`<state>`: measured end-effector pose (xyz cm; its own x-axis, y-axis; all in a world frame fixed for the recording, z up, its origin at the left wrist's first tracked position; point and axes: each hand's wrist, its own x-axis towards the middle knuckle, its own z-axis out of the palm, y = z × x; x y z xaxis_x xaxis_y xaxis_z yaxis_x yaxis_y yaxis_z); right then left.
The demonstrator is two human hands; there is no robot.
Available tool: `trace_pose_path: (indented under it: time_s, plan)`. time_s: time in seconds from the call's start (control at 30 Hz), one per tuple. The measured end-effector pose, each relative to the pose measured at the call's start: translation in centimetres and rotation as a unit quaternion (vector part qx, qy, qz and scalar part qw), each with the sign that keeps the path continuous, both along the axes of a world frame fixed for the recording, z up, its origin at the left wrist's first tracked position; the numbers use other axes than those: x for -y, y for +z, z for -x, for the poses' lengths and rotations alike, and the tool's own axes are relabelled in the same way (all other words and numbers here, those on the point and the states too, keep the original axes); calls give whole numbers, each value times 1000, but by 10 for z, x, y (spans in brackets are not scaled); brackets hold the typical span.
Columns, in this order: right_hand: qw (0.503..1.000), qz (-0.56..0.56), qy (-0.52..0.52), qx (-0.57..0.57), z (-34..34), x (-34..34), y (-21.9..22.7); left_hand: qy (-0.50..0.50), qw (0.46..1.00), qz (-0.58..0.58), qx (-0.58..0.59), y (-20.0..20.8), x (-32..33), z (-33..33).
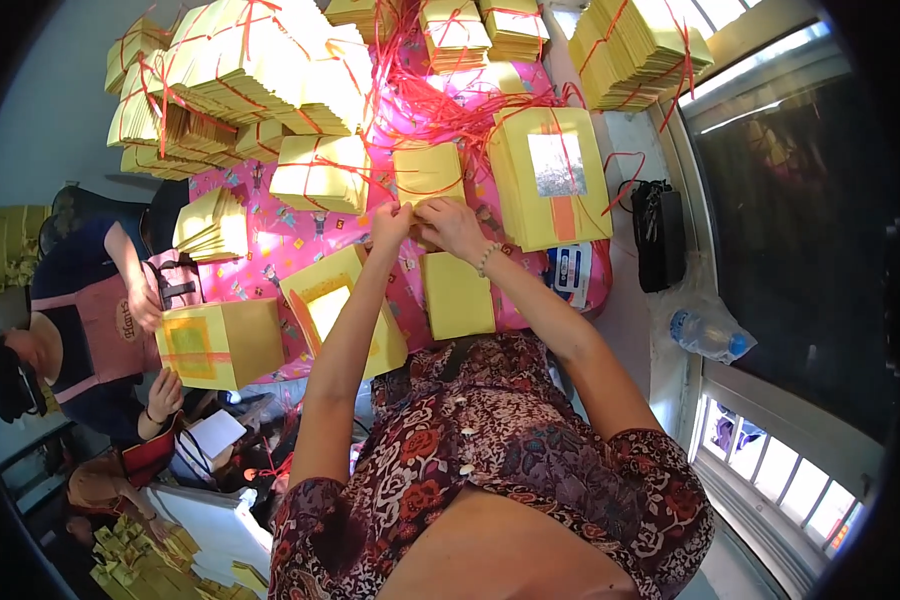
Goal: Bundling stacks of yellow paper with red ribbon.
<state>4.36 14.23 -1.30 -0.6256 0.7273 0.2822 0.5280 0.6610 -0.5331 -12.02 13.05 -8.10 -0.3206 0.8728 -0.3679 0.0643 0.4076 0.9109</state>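
Note:
A small stack of yellow paper (pixel 428 168) lies in front of me, with a thin red plastic string (pixel 438 190) across it. My left hand (pixel 391 224) is closed at the stack's near left corner, thumb and fingers pinched on the string. Close beside it my right hand (pixel 452 228) bends over the near edge, also pinched on the string; its fingertips are partly hidden. Just nearer to me lies another yellow stack (pixel 459 295). A larger yellow stack (pixel 515 185) with a silver square and an orange band stands to the right.
Tied yellow bundles (pixel 235 65) are piled at the far left, and loose red strings (pixel 435 85) tangle at the back. The table has a pink patterned cover (pixel 310 232). At the left a co-worker (pixel 100 310) holds a yellow stack (pixel 220 343). A plastic bottle (pixel 708 335) lies by the window.

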Motion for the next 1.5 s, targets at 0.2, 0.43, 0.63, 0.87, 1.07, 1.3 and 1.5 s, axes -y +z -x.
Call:
trace_pose_path:
  time_s: [0.2,0.43,0.63,0.87,1.07,1.3,1.5]
  plan:
    - [992,-47,-85,-79,-8,21,28,-2,969,87,230,40,2,1]
    - [948,93,-277,-126,-45,58,20,-47,959,73,269,57,64,-4]
    - [797,475,-175,-329,-65,81,21,19,956,-1,293,78,132,-48]
    - [947,208,-169,-178,-54,121,73,33,961,-135,241,100,144,-75]
    - [945,153,-215,-195,-53,128,83,-23,953,-192,232,114,142,-71]
    - [925,259,-193,-198,-67,136,72,-69,954,-175,234,119,145,-67]
    - [912,267,-205,-235,-69,141,46,-136,961,-206,123,106,144,-68]
